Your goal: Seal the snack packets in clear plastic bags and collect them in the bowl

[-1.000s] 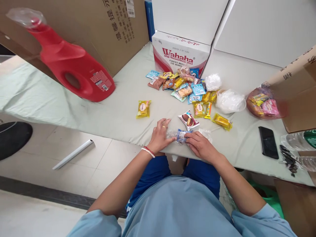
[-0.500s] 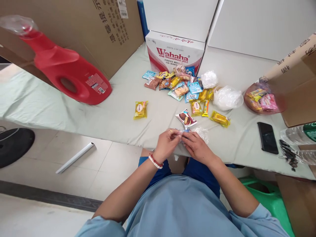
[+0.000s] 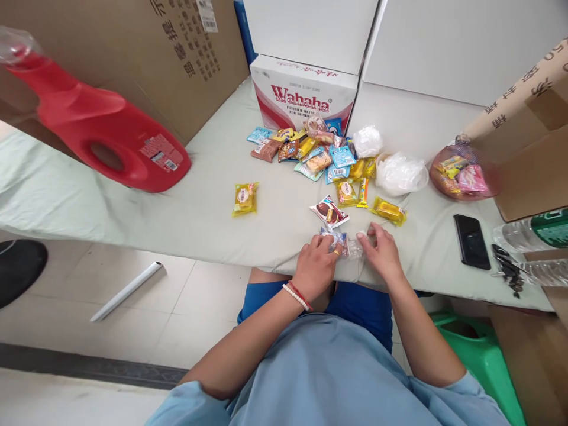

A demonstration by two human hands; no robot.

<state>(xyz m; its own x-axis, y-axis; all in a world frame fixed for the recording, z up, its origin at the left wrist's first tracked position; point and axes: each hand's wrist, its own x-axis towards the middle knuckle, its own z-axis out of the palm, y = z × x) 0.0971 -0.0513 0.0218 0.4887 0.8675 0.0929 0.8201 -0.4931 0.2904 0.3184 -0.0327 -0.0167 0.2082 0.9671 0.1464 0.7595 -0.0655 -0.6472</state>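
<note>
At the near edge of the table, my left hand has its fingers curled down over a small blue-and-white snack packet, partly hiding it. A crumpled clear plastic bag lies against the packet's right side. Just right of that bag is my right hand, thumb and fingers apart, the thumb tip at the bag's edge. Beyond the hands sits a chocolate pie packet in white and brown. A yellow cake packet lies alone to the left, and another yellow packet to the right.
A pile of snack packets lies before the Wahaha carton. White plastic bags and a red bag of snacks stand right of it. A red jug is at left; a phone, keys and bottles at right.
My hands were together, fingertips pinching at clear plastic. Now they are apart: the left rests over the blue-and-white packet, the right has moved right and opened. The view has shifted slightly.
</note>
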